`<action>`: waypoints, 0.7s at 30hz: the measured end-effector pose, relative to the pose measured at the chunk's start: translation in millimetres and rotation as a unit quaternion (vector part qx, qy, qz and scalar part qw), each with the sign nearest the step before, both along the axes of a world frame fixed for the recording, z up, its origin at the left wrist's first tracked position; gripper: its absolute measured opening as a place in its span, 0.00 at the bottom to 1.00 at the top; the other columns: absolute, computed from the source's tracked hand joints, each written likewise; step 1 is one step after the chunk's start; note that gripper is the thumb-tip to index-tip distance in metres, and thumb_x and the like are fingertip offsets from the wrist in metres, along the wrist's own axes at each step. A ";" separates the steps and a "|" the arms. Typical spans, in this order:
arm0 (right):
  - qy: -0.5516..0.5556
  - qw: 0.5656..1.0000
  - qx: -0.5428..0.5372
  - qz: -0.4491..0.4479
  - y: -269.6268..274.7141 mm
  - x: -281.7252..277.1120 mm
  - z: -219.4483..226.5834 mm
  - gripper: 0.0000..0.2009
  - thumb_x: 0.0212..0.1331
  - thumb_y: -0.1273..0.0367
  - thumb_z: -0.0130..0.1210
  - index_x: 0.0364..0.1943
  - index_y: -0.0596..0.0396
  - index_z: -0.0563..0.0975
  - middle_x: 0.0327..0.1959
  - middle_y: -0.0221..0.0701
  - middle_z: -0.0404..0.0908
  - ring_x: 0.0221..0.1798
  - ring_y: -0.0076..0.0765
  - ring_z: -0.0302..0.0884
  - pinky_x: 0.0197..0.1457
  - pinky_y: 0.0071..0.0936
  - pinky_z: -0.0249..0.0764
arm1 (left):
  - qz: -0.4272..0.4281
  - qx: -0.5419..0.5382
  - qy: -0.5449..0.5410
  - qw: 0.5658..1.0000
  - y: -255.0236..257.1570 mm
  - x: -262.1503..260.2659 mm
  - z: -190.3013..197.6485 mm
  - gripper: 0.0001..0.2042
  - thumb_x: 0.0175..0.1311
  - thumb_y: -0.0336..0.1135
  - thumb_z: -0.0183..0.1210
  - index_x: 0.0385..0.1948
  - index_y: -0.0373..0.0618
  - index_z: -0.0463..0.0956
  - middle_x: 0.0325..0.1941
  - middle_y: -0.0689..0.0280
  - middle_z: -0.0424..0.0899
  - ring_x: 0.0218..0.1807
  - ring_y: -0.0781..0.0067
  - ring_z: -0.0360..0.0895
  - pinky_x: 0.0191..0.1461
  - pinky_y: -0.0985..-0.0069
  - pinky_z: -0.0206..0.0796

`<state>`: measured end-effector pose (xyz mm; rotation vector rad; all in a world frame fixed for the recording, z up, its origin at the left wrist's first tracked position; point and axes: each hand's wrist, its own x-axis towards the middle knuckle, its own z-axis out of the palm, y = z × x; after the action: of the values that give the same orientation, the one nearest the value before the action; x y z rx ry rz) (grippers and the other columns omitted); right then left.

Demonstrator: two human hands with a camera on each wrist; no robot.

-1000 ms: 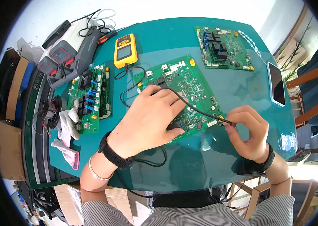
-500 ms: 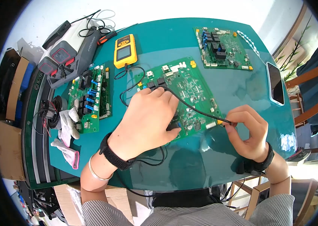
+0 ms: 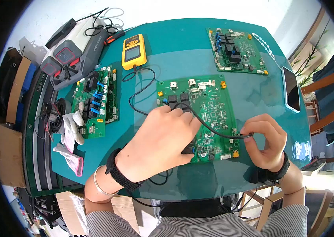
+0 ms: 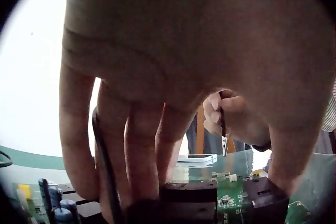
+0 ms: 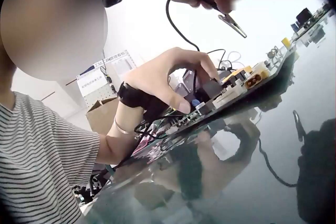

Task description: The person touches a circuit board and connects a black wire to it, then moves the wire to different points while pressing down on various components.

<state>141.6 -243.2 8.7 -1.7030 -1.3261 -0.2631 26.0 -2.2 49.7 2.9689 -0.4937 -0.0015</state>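
My left hand (image 3: 160, 136) lies over a green circuit board (image 3: 215, 112), gripping it at its black relays (image 4: 188, 198) with thumb and fingers spread to either side. A black cable (image 3: 210, 128) runs between those fingers, plain in the left wrist view. To the right of the board, my right hand (image 3: 267, 138) pinches that cable's end between thumb and forefinger. From its fingertips sticks a metal alligator clip (image 5: 232, 25), jaws pointing away from the hand. Another black lead runs from under my left hand to a yellow handheld meter (image 3: 134, 52).
Another green board (image 3: 238, 51) lies at the back right, near a phone (image 3: 290, 89) with a beaded strap. On the left are more boards (image 3: 96, 102), work gloves (image 3: 70, 132) and a grey-and-white machine (image 3: 76, 51). A screwdriver (image 3: 114, 37) lies behind the meter.
The board under my left hand has turned clockwise and slid toward me, its top edge now nearly level. The left hand moved with it. My right hand shifted slightly right, still pinching the cable end.
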 end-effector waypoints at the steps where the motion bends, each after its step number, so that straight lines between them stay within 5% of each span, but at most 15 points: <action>1: -0.001 1.000 0.001 0.001 0.0 0.2 -0.2 0.11 0.47 0.84 0.61 0.36 0.60 0.82 0.33 0.35 0.84 0.28 0.31 0.82 0.32 0.25 0.78 | 0.001 0.000 0.000 1.000 0.8 0.4 -0.7 0.27 0.43 0.46 0.75 0.44 0.39 0.80 0.33 0.61 0.81 0.41 0.59 0.81 0.44 0.63 0.70; 10: 0.011 1.000 -0.018 0.017 1.4 0.8 -1.4 0.10 0.49 0.83 0.63 0.36 0.60 0.82 0.32 0.35 0.84 0.28 0.31 0.82 0.32 0.25 0.78 | 0.099 0.022 -0.076 0.992 16.7 11.6 -9.3 0.22 0.47 0.44 0.74 0.36 0.38 0.77 0.29 0.56 0.80 0.38 0.52 0.80 0.45 0.60 0.70; 21: -0.039 0.998 -0.046 0.020 3.4 3.1 -1.1 0.12 0.45 0.80 0.70 0.36 0.56 0.84 0.35 0.33 0.84 0.34 0.40 0.82 0.35 0.31 0.76 | 0.084 0.036 -0.054 0.994 22.1 9.5 -5.3 0.23 0.48 0.42 0.75 0.40 0.37 0.77 0.32 0.55 0.80 0.41 0.51 0.79 0.50 0.60 0.69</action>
<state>144.8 -239.8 7.6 -1.7551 -1.4485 -0.2506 35.5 19.9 44.4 3.0842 -0.2588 0.1609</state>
